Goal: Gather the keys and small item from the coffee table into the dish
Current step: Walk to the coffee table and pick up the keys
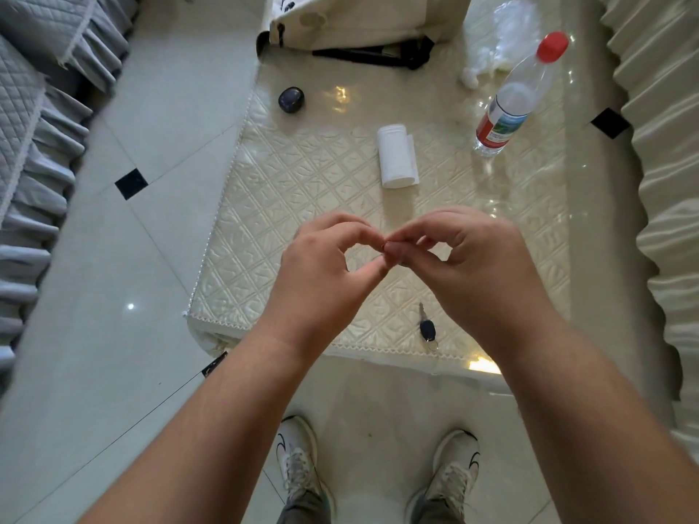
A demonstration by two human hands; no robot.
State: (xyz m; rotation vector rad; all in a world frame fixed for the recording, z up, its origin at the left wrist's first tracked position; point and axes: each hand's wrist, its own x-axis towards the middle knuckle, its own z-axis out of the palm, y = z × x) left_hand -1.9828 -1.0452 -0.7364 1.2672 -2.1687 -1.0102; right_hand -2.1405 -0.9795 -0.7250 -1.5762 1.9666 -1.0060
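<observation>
Your left hand [325, 259] and right hand [465, 251] pinch one tiny thing, too small to name; hold tight; the black-headed metal key [427, 327] lies below them.

pinched item [386, 246]: mostly hidden by fingertips | bag [351, 20]: cut off

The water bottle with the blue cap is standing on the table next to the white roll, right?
Not quite. The head view shows the water bottle has a red cap, not blue. It does stand on the table, near the white roll.
</observation>
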